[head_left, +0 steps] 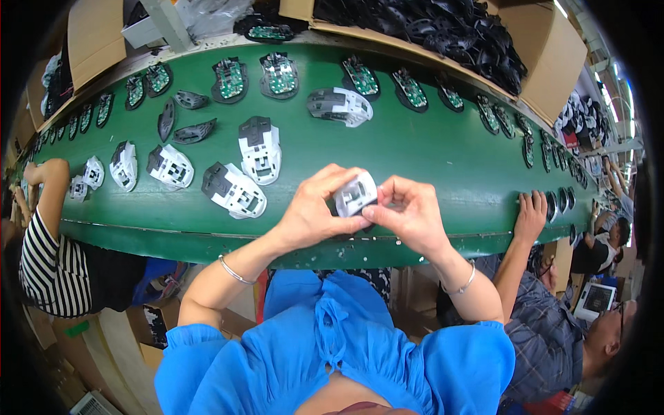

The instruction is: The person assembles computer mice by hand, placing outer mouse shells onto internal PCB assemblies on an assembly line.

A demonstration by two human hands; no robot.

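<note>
A white computer mouse shell [356,194] with cut-out openings is held above the near side of the green bench. My left hand [315,207] is closed around its left side, thumb along the lower edge. Pinched at the shell's right edge are the fingers of my right hand [413,213]; a small red spot shows there, too small to name. To the left on the bench lie white-and-black mouse shells [261,155], several in number, with another shell [340,106] beyond my hands. Three loose dark side pieces [195,131] rest farther left.
Mouse bases with green circuit boards [279,75] line the far side of the green bench [415,152]. Behind them stands a cardboard box [543,55] of black parts. A co-worker's hand [531,214] rests on the bench at right; a person in stripes [52,256] is at left.
</note>
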